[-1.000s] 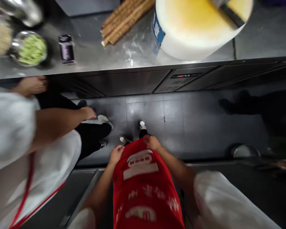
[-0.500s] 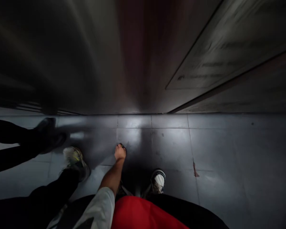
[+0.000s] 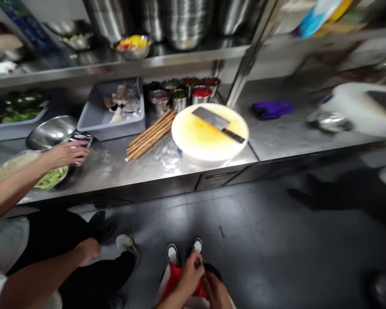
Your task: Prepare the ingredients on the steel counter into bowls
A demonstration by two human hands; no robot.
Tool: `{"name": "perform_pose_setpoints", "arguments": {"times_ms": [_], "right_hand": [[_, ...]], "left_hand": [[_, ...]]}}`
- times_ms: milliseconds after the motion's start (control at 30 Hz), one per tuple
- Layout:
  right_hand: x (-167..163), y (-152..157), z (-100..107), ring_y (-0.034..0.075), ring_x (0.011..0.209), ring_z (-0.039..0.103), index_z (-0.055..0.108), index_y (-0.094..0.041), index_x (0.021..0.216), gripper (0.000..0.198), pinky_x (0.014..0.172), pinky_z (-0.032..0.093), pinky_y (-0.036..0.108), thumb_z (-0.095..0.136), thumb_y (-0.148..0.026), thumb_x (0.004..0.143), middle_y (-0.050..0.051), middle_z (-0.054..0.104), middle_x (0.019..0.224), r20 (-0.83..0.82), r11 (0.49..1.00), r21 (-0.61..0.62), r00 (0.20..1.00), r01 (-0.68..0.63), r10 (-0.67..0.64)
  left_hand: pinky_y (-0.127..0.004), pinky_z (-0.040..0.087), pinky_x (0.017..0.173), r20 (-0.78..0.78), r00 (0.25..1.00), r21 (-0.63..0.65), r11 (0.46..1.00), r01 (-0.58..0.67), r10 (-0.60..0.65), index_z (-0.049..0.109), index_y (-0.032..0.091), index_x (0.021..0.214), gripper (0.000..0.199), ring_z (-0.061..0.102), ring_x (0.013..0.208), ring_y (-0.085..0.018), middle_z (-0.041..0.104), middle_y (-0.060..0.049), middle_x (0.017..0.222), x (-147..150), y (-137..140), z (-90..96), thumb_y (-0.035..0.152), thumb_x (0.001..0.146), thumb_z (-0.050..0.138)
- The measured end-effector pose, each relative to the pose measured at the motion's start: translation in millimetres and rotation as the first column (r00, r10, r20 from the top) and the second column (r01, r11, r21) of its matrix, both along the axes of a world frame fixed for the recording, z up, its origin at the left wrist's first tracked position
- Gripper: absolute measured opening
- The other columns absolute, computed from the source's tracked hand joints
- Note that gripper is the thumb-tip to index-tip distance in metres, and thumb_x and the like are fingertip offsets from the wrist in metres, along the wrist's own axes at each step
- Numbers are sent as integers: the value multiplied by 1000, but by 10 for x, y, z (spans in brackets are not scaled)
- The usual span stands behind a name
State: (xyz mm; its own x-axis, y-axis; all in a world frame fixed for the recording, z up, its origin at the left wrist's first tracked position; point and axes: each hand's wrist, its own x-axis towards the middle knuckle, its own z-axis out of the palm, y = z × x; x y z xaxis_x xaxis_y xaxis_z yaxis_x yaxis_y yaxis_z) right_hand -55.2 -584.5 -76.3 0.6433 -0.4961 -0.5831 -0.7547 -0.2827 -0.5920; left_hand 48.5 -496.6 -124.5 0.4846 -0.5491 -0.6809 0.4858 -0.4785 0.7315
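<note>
At 6 o'clock, closest to the camera, the wearer's left hand [image 3: 190, 271] and right hand [image 3: 216, 292] met over the red apron [image 3: 172, 278] at the waist. The left fingers were curled into the cloth's upper edge and pinched it; the right hand lay against the same fold, but how tightly it closed could not be told through the blur. Below them, 2 white-toed shoes [image 3: 184, 251] stood on the dark tiled floor [image 3: 260, 231].

At 8 o'clock a co-worker's hand [image 3: 87, 249] hung beside black trousers, and at 9 o'clock that person's other hand [image 3: 67, 153] rested on a small metal tray [image 3: 80, 139] on the steel counter [image 3: 154, 169], just beside a bowl of green vegetables [image 3: 53, 178].

Farther off, at 12 o'clock, a cleaver [image 3: 216, 122] lay flat across a round yellow chopping block [image 3: 209, 135], with long wooden sticks [image 3: 151, 135] touching its left side and a grey tub [image 3: 116, 118] behind them. A purple cloth [image 3: 272, 109] lay at 1 o'clock.

By the look of it, the apron was being adjusted. Doing that well seemed to call for both hands holding the cloth evenly and keeping it flat against the body, with the feet planted and clear of the neighbour.
</note>
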Motion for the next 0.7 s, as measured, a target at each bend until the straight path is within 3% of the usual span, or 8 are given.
{"name": "perform_pose_setpoints", "arguments": {"times_ms": [100, 200, 367, 500, 567, 600, 700], "right_hand": [[-28, -133, 565, 33, 77, 73, 74, -30, 78, 63, 74, 58, 42, 34, -78, 85, 10, 76, 78, 33, 995, 82, 998, 55, -58], [63, -285, 897, 33, 76, 71, 73, -26, 79, 72, 75, 55, 41, 30, -84, 83, 11, 76, 78, 99, 997, 70, 994, 35, -42], [561, -464, 1109, 32, 83, 71, 76, -20, 96, 75, 77, 53, 39, 32, -80, 86, 13, 77, 88, 199, 996, 81, 980, -42, 25], [1044, -465, 1076, 32, 91, 73, 76, -17, 104, 68, 85, 54, 40, 38, -69, 83, 16, 78, 97, 179, 993, 91, 982, -71, 54], [1244, -457, 964, 32, 93, 73, 76, -19, 102, 62, 86, 54, 41, 39, -63, 81, 15, 78, 97, 170, 986, 86, 977, -142, 126], [1329, -462, 880, 32, 92, 74, 77, -22, 98, 57, 86, 54, 41, 39, -61, 80, 13, 79, 94, 166, 978, 88, 971, -188, 171], [1571, -544, 587, 33, 92, 75, 75, -32, 81, 42, 86, 55, 43, 42, -59, 75, 7, 79, 88, 130, 955, 120, 958, -272, 256]], "left_hand": [[-39, 46, 71, -36, 998, -28, 998, 56, -57, 52, 28, 74, 24, 57, 69, -22, 54, -1, 70, 100, -96, 522, 45, 61, 62], [-32, 41, 61, -27, 994, -77, 992, 103, -105, 54, 25, 76, 29, 52, 59, -17, 55, 1, 66, 358, -221, 900, 46, 60, 67], [-26, 35, 50, 13, 990, -116, 984, 138, -138, 59, 20, 70, 21, 47, 45, -12, 55, 4, 53, 1082, -304, 1450, 35, 59, 68], [-24, 35, 48, 76, 983, -196, 969, -151, 168, 58, 19, 67, 15, 49, 43, -12, 59, 2, 53, 1982, -250, 1671, 28, 56, 63], [-22, 37, 50, 120, 914, -245, 903, -352, 388, 55, 20, 70, 15, 50, 46, -10, 60, 3, 56, 2613, -181, 1699, 27, 57, 58], [-22, 38, 51, 135, 852, -275, 845, -458, 506, 52, 20, 72, 16, 50, 47, -9, 59, 3, 58, 2966, -130, 1701, 26, 58, 56], [-19, 40, 53, 152, 592, -359, 602, -713, 791, 44, 21, 78, 16, 49, 48, -7, 55, 6, 61, 4060, 112, 1691, 24, 64, 50]]}}
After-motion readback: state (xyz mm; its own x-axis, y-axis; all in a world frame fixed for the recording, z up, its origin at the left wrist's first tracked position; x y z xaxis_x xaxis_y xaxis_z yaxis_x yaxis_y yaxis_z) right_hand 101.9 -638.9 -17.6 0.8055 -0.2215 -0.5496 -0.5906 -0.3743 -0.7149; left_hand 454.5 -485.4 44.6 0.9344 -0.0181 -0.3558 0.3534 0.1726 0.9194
